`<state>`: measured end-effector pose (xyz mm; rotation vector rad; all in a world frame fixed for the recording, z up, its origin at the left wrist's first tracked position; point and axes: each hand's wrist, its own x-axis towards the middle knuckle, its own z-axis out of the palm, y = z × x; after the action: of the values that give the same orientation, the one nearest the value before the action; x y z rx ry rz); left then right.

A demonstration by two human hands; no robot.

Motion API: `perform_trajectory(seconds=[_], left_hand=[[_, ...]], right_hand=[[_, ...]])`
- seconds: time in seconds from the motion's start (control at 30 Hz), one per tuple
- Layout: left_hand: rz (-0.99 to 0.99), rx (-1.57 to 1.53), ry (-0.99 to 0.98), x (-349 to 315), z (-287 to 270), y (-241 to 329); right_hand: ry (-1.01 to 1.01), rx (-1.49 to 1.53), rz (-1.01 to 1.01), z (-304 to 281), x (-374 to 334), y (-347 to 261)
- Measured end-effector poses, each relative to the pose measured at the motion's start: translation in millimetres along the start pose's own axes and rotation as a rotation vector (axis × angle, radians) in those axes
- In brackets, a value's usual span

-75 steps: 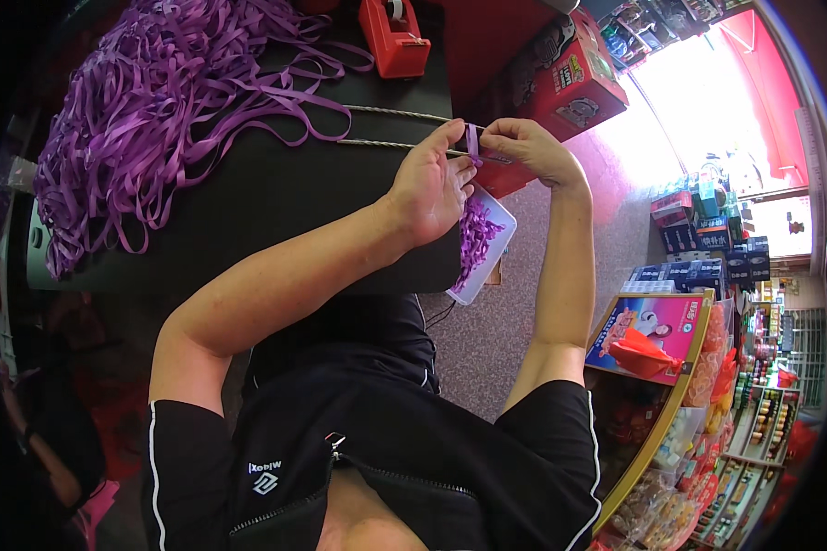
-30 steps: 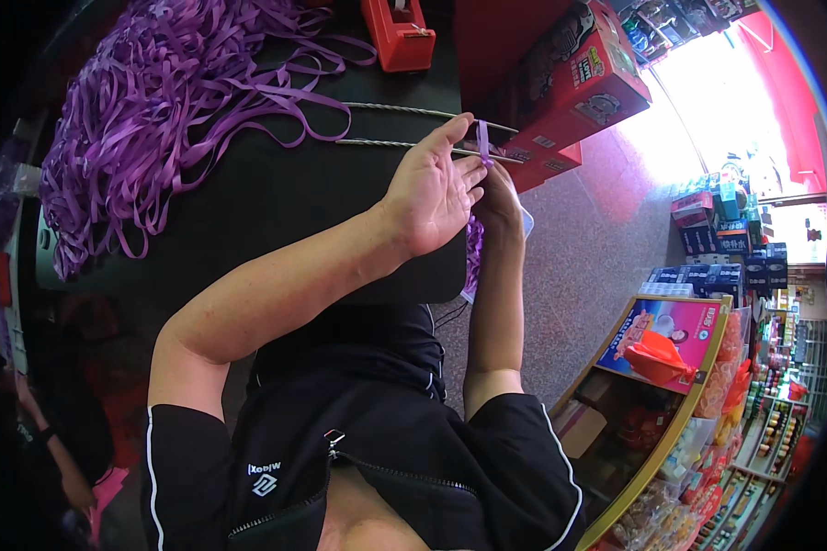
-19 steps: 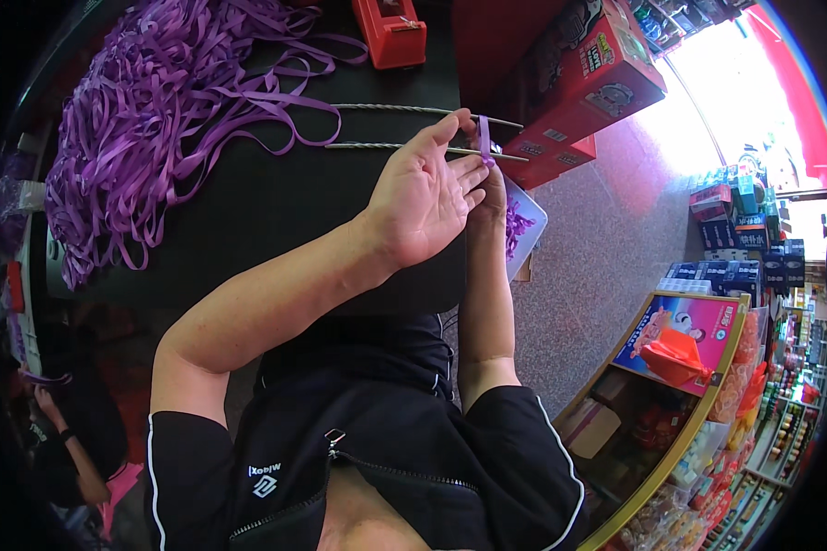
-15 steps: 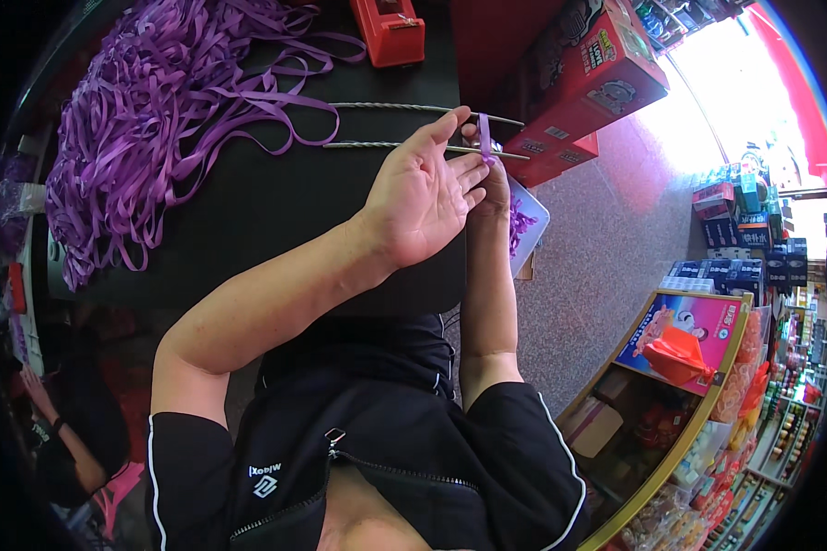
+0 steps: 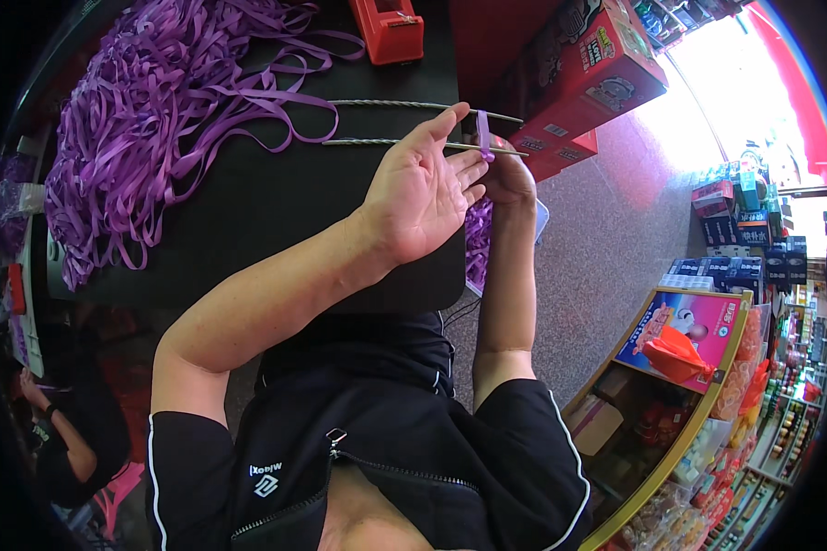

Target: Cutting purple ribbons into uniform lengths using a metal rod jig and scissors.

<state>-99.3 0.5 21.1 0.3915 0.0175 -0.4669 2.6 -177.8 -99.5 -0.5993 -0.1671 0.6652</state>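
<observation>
Two twisted metal rods (image 5: 363, 142) jut to the right over the dark table, roughly parallel. Near their tips a short purple ribbon (image 5: 483, 133) is looped across both, with a small knot at the nearer rod. My left hand (image 5: 423, 188) lies palm up across the rods with its fingers stretched out, their tips close by the knot; it grips nothing I can see. On the other side of the ribbon, around the rod tips, is my right hand (image 5: 510, 174). Its fingers are mostly hidden behind the rods, the ribbon and my left hand.
A big heap of purple ribbon (image 5: 156, 119) covers the table's left, beside a red tape dispenser (image 5: 390, 32). A container of purple ribbon pieces (image 5: 478, 243) sits below the table's right edge. Red cartons (image 5: 593, 83) stand at right, a glass display case (image 5: 652, 386) nearer. Another person (image 5: 69, 432) is at lower left.
My right hand has shifted right and slightly nearer, away from the left fingers, uncovering more of the ribbon container. The left hand has barely moved, and the looped ribbon stays at the rod tips.
</observation>
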Motion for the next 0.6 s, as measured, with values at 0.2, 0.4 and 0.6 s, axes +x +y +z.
perform_trajectory(seconds=[0.2, 0.4, 0.6], left_hand=[[-0.001, -0.002, -0.007, 1, 1, -2], [0.011, 0.002, -0.014, 0, -2, -1], [0.003, 0.0, -0.025, 1, -3, -1]], right_hand=[[0.01, -0.222, 0.133, -2, 0, -27], [0.072, -0.337, 0.194, 15, 0, -31], [0.032, -0.323, 0.197, 6, 0, -33]])
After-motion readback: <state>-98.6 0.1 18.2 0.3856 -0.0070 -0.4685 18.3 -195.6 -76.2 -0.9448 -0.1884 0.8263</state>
